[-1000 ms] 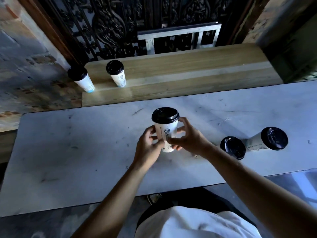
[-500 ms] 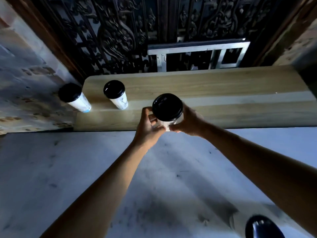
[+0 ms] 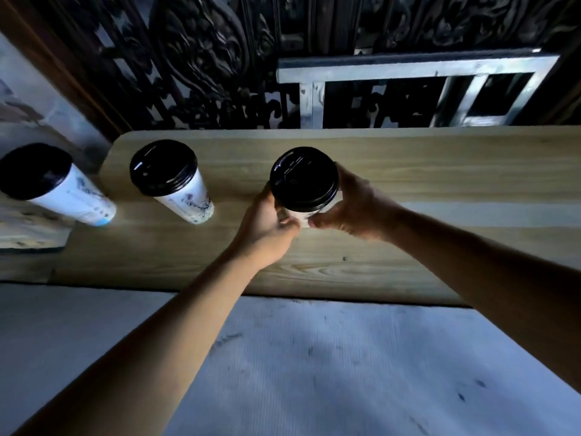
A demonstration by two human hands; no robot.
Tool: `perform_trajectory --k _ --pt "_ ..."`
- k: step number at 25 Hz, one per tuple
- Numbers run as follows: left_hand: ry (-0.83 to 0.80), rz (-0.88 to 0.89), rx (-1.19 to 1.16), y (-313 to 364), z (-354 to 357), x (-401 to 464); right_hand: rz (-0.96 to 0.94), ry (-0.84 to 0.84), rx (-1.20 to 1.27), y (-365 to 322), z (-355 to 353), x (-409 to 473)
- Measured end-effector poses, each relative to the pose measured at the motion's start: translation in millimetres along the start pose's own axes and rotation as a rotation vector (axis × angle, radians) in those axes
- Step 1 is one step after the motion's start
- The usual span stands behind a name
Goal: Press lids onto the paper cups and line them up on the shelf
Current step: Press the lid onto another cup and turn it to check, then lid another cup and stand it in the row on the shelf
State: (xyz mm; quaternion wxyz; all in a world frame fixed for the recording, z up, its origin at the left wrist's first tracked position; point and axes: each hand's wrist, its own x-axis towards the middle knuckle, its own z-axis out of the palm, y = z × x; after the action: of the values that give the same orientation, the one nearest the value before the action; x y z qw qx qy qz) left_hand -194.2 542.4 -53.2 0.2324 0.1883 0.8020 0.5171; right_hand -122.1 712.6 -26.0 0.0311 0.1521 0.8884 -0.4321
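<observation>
A white paper cup with a black lid is upright over the wooden shelf, near its middle. My left hand grips its left side and my right hand grips its right side, so most of the cup wall is hidden. Whether its base touches the wood I cannot tell. Two more lidded cups stand to the left in a row: one on the shelf and one past the shelf's left end.
A pale stone counter lies below the shelf, under my forearms. Behind the shelf rise a dark carved screen and a metal frame. The shelf continues bare to the right of the held cup.
Both hands have carried the lidded cup from the stone counter up and forward over the wooden shelf, to the right of the two standing cups. The view has moved closer to the shelf.
</observation>
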Motion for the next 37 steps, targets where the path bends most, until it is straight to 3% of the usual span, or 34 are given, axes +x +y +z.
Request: perform_trajectory --k 8,19,25,30,37 --pt "-0.079 -0.019 0.053 -6 0 14 0.013 -0.047 -0.008 13 6 12" --pt "0.048 -0.179 0.018 -9 -11 -18 0.246 -0.047 -0.110 13 3 -14" --pt "0.043 -0.177 0.225 20 -23 -100 0.353 -0.082 -0.172 -25 3 -92" --pt "-0.082 -0.156 0.392 64 -30 -192 0.343 -0.133 -0.181 -71 16 -182" --pt "-0.145 -0.016 0.338 115 -32 -306 0.318 0.053 -0.243 -128 0 -329"
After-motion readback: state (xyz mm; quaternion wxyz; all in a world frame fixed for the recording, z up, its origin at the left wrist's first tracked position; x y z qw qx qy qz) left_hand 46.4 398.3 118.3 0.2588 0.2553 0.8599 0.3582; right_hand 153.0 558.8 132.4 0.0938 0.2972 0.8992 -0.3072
